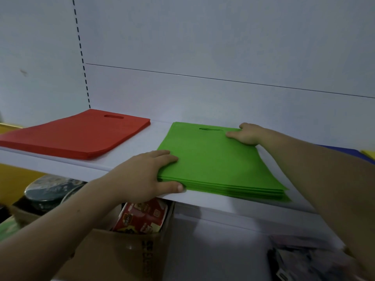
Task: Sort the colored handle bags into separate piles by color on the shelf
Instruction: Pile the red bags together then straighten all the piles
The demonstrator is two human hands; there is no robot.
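White shelf (129, 157), two sorted piles, green one being squared.

I saw my left hand (146, 175) pinching the green bag stack's (219, 165) near corner, while my right hand (246, 134) lay flat and open on its far edge. The red pile (77, 134) sat apart on the left (blue and yellow barely showed right). Next, I judged, came aligning the edges.

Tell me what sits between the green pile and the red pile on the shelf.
Nothing visible does. Bare white shelf separates the green pile from the red pile; both hands rest on the green one.
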